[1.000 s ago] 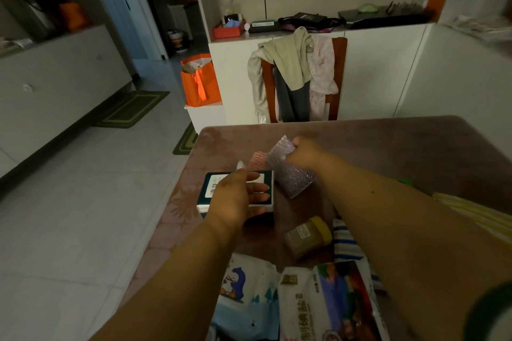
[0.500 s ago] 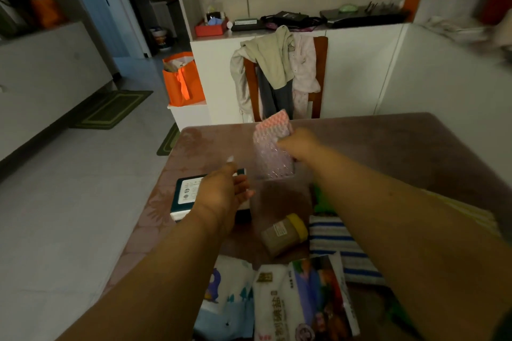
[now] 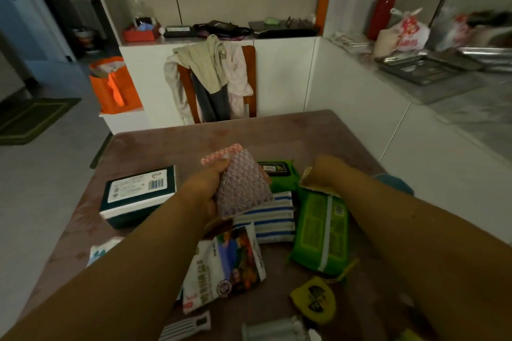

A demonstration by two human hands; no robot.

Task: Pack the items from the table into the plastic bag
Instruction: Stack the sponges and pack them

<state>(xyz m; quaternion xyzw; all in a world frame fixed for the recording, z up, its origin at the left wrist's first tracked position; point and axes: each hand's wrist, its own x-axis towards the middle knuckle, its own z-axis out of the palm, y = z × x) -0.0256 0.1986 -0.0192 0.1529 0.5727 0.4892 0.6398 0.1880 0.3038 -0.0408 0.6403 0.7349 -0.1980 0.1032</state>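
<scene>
Crowding table (image 3: pixel 155 144): dark box (image 3: pixel 138 196), striped cloth (image 3: pixel 273 216), green packs (image 3: pixel 321 230)

Bubble wrap pouch (image 3: pixel 242 188) in the left hand (image 3: pixel 203 196): clear plastic, knobbly all over, faintly shiny on the bubbles. Just beyond its left side, the dark green box (image 3: pixel 138 196) looks like smooth card with a matt paper label. Below the pouch, a striped cloth (image 3: pixel 274 216), soft and woven. The right hand (image 3: pixel 327 171) pinches a green packet (image 3: pixel 321 232), slick plastic film with a dull sheen. Nearer, the printed bag (image 3: pixel 230 266) is glossy plastic. The table (image 3: pixel 166 147) wears a matt, plush-looking cover.
</scene>
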